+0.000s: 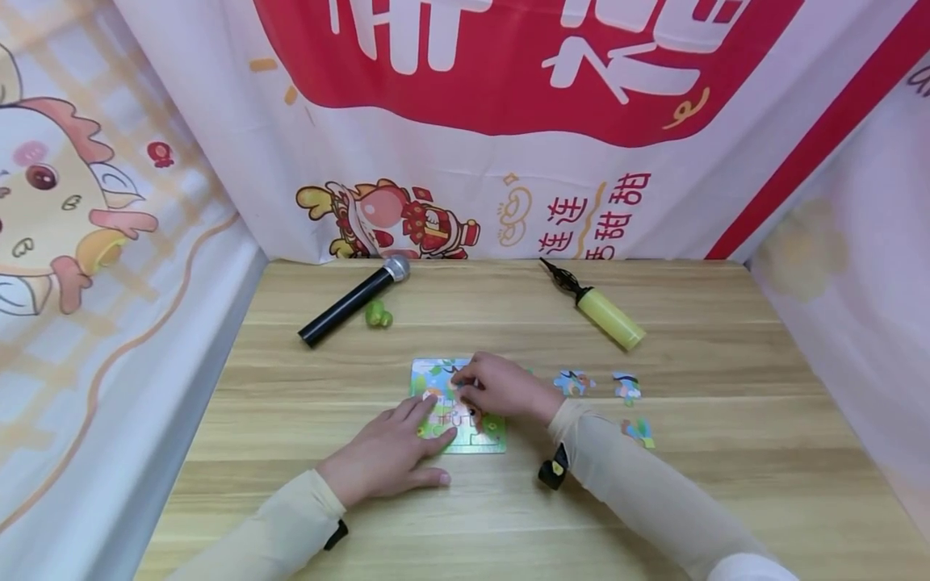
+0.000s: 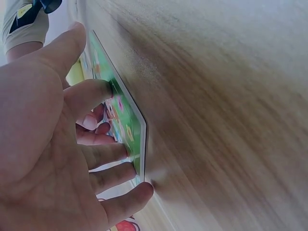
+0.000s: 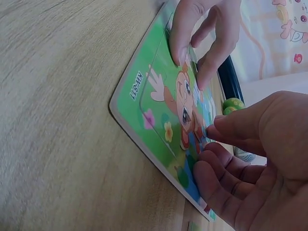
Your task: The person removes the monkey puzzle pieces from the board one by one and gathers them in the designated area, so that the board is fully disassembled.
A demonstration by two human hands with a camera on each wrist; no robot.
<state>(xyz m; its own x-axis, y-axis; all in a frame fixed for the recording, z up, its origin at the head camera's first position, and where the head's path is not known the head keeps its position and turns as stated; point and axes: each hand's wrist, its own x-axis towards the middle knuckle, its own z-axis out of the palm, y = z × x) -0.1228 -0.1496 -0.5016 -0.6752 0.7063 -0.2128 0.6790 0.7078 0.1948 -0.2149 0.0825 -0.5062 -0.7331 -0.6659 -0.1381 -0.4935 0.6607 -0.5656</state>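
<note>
A black microphone (image 1: 350, 304) with a silver head lies diagonally in the left-centre of the frame, head toward the upper right. A small green object (image 1: 377, 314) sits just beside it. Right of centre, a pump (image 1: 605, 313) lies with its black nozzle toward the upper left, its barrel yellow. The table (image 1: 269, 428) shows wood grain. Behind stands a white cloth (image 1: 436, 152) bearing a red panel (image 1: 501, 89) at the top; a cartoon face (image 1: 61, 202) is printed at far left.

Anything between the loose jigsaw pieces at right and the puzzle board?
Yes: the right hand and its sleeve lie between the loose jigsaw pieces and the puzzle board. A green bit by that hand is too hidden to identify.
</note>
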